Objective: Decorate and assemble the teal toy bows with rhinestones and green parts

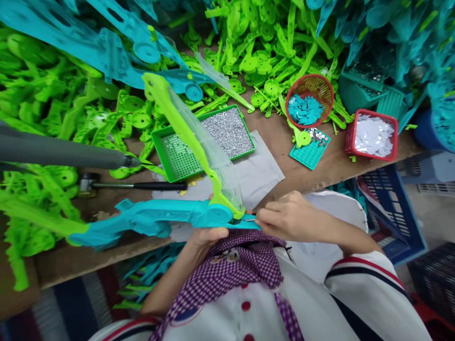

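Observation:
A long turquoise plastic part (174,214) lies level across my front, its right end over my lap. A bright green plastic arm (194,142) joins it at a round joint and slants up to the left, with a clear plastic sheet (222,166) along its side. My left hand (209,236) grips the turquoise part from below, thumb along the front under the joint; its other fingers are mostly hidden. At the right end, my right hand (293,215) is closed, fingertips pinched beside a thin metal pin (250,220). Those fingertips partly hide what they hold.
Behind the work stands a green tray (165,173) of small metal pins. A hammer (138,185) lies left, below a grey tool (64,149). To the right are a red basket (311,81) of turquoise pieces and a red box (375,155) of white pieces. Green parts (249,28) pile behind.

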A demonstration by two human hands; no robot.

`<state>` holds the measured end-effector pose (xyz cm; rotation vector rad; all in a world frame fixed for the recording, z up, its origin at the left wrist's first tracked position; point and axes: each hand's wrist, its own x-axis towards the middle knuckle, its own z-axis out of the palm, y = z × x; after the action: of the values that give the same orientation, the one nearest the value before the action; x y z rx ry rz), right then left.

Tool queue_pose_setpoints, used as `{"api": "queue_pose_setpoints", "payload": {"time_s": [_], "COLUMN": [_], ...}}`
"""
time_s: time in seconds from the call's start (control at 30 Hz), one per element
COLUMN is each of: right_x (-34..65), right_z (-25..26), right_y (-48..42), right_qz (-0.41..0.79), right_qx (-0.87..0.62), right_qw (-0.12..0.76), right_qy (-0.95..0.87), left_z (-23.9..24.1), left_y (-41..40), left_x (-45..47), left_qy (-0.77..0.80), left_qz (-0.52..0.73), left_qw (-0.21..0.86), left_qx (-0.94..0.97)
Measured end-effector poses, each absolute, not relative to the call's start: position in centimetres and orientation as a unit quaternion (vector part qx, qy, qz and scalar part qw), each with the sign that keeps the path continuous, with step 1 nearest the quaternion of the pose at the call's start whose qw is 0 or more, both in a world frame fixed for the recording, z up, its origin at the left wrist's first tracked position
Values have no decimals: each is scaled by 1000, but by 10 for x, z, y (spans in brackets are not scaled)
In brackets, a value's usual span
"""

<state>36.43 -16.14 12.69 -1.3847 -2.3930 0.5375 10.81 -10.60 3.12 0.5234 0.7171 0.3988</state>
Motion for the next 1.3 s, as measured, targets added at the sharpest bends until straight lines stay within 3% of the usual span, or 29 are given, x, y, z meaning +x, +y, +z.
{"api": "queue_pose_setpoints", "payload": {"time_s": [0.6,0.83,1.23,1.3], "right_x": [344,322,279,272], "right_z": [83,54,38,41], "right_y": [-187,-193,-186,-186], "right_qz": [-17,-91,23,53], "right_qx": [-512,-545,-619,-627], "right_qw": [269,362,550,547], "right_qy": [-816,-751,-560,-552], "left_z": [27,32,54,55], "left_y": [-94,-87,-76,-75], "left_x": [112,121,142,146], "left_qy": [330,329,371,370], "left_qz": [232,275,342,334], "left_qw": [888,871,830,836], "left_qx": [219,238,239,232]}}
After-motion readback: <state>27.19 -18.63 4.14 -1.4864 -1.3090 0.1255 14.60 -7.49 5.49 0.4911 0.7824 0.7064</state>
